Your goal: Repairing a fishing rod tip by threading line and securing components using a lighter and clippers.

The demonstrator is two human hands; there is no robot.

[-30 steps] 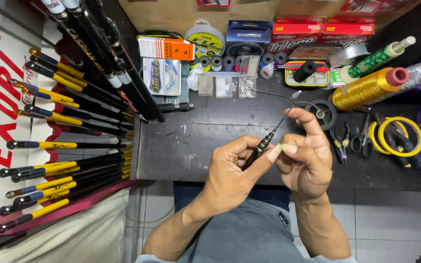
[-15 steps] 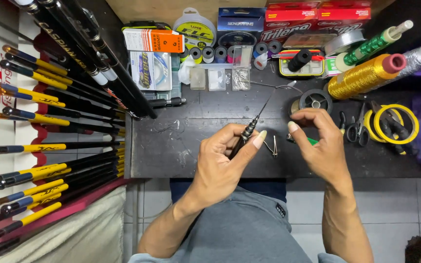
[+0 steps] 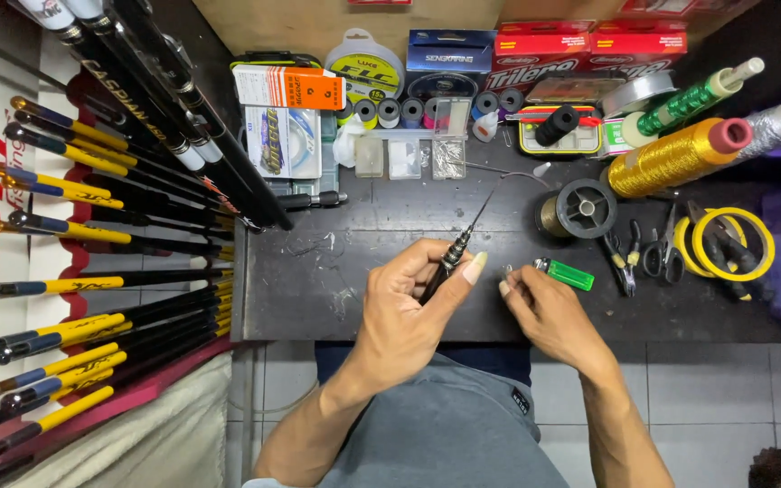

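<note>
At centre frame, the left hand point(image 3: 404, 312) grips a thin black rod tip point(image 3: 456, 253) while the right hand point(image 3: 549, 316) pinches a tiny metal guide ring point(image 3: 509, 270), which could slip onto the cluttered dark surface point(image 3: 363, 226).

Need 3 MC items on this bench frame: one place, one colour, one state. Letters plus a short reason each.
1. Where does the lighter lie?
A. on the dark bench beside the right hand
B. on the floor tiles
C. inside the yellow tape ring

2. What colour is the lighter?
A. red
B. green
C. white

3. What is the left hand doing?
A. resting flat and open
B. gripping a thin black rod tip
C. holding scissors

Answers: 1 A, it rests on the bench just past the right hand. 2 B, its body is bright green. 3 B, the fingers close round the rod tip, which points up and away.
</note>
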